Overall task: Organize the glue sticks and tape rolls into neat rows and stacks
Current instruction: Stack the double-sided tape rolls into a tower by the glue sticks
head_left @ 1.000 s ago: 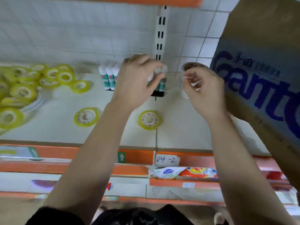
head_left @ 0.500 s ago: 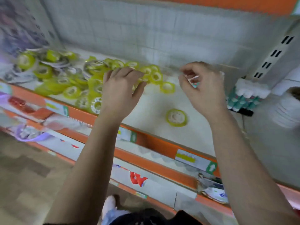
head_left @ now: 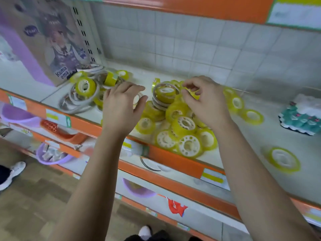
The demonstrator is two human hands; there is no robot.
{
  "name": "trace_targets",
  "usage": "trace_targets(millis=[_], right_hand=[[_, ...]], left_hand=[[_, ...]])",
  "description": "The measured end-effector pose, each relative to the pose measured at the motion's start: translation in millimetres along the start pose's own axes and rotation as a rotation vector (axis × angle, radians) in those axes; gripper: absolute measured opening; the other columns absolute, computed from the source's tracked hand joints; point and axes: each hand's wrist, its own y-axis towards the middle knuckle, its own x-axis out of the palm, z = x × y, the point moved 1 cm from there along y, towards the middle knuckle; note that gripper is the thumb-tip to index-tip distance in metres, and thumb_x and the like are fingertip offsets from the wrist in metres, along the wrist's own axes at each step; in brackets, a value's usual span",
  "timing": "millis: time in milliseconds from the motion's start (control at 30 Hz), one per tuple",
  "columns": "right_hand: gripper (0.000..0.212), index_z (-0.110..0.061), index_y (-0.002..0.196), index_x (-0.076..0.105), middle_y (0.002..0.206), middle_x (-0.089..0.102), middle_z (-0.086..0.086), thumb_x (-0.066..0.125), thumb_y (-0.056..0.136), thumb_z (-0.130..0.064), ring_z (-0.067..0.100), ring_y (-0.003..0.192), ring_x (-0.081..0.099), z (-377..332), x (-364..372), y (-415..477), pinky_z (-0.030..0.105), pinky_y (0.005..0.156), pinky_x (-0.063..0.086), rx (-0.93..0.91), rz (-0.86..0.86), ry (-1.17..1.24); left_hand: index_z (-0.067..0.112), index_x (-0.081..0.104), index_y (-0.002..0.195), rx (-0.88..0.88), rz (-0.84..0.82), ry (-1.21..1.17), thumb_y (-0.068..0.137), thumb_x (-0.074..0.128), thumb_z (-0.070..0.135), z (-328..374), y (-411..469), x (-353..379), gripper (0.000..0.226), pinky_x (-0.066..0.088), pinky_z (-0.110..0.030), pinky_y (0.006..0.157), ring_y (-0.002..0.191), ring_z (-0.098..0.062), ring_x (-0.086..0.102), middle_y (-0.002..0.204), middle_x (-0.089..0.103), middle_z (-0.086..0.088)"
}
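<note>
While box (head_left: 50,42) stands at left end of shelf (head_left: 257,136), tape rolls (head_left: 184,124) lie heaped mid-shelf. Left hand (head_left: 121,108) hovers over heap, fingers loosely spread, holding nothing. Right hand (head_left: 206,100) curled at topmost yellow rolls, grip unclear. Lone roll (head_left: 283,161) at front, glue sticks (head_left: 302,117) bunched far right.

The person wears dark clothing (head_left: 157,237) and a white shoe (head_left: 145,231).

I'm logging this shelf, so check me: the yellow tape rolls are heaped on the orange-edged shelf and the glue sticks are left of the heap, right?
One point is wrong: the head view shows the glue sticks right of the heap, not left. The yellow tape rolls are indeed heaped on the orange-edged shelf.
</note>
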Motion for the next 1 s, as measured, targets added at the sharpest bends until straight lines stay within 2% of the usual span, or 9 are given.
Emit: trace_targets(millis=[133,267,367,467,567,667,833,1000], right_hand=[[0.014,-0.014,0.091,0.072,0.084,0.064,-0.006,0.064,0.084,-0.022,0.014,0.082,0.061,-11,28,20,0.031,0.077,0.05,-0.003,-0.059,-0.085],[0.01,-0.012,0.086,0.073,0.082,0.064,-0.002,0.066,0.084,-0.018,0.015,0.081,0.059,-17,49,33,0.022,0.075,0.042,0.004,-0.131,-0.157],[0.006,-0.016,0.084,0.073,0.083,0.059,-0.004,0.068,0.083,-0.018,0.012,0.079,0.056,-17,58,35,0.027,0.075,0.044,0.054,-0.198,-0.202],[0.008,-0.016,0.077,0.073,0.082,0.059,0.002,0.069,0.082,-0.022,0.019,0.08,0.059,-16,65,33,0.034,0.074,0.045,0.067,-0.273,-0.25],[0.014,-0.018,0.075,0.071,0.084,0.052,0.001,0.073,0.082,-0.03,0.019,0.084,0.052,-15,70,30,0.03,0.07,0.038,0.087,-0.325,-0.289],[0.015,-0.02,0.076,0.07,0.086,0.048,-0.002,0.074,0.082,-0.034,0.02,0.09,0.05,-14,72,29,0.028,0.071,0.036,0.103,-0.32,-0.32],[0.016,-0.024,0.076,0.067,0.09,0.047,-0.003,0.078,0.078,-0.036,0.023,0.099,0.051,-16,74,29,0.032,0.077,0.04,0.143,-0.327,-0.359],[0.018,-0.018,0.084,0.073,0.094,0.048,0.0,0.077,0.08,-0.035,0.025,0.105,0.05,-19,76,29,0.038,0.086,0.044,0.171,-0.333,-0.376]], left_hand=[[0.016,0.071,0.108,0.01,-0.049,-0.04,0.09,0.058,0.031,-34,12,5,0.027,0.046,-0.046,0.087,0.1,-0.033,0.062,0.108,0.068,-0.005],[0.016,0.071,0.108,0.018,-0.074,-0.077,0.089,0.06,0.03,-51,18,10,0.026,0.043,-0.045,0.087,0.1,-0.033,0.061,0.109,0.067,-0.006],[0.016,0.071,0.107,0.033,-0.093,-0.12,0.09,0.058,0.031,-58,20,14,0.027,0.046,-0.046,0.087,0.1,-0.032,0.061,0.108,0.067,-0.005],[0.017,0.071,0.107,0.052,-0.104,-0.147,0.09,0.058,0.031,-63,20,16,0.026,0.047,-0.047,0.086,0.1,-0.031,0.062,0.107,0.067,-0.004],[0.016,0.071,0.106,0.064,-0.1,-0.172,0.091,0.058,0.03,-66,21,16,0.024,0.047,-0.047,0.087,0.101,-0.03,0.061,0.108,0.067,-0.004],[0.016,0.071,0.106,0.077,-0.096,-0.197,0.091,0.059,0.029,-66,21,17,0.023,0.048,-0.049,0.085,0.1,-0.029,0.062,0.106,0.067,-0.004],[0.014,0.072,0.102,0.103,-0.082,-0.224,0.09,0.06,0.025,-62,19,18,0.02,0.05,-0.05,0.081,0.097,-0.029,0.063,0.101,0.068,-0.004],[0.014,0.072,0.102,0.097,-0.076,-0.229,0.09,0.06,0.024,-59,18,16,0.019,0.049,-0.05,0.082,0.097,-0.028,0.062,0.101,0.068,-0.002]])
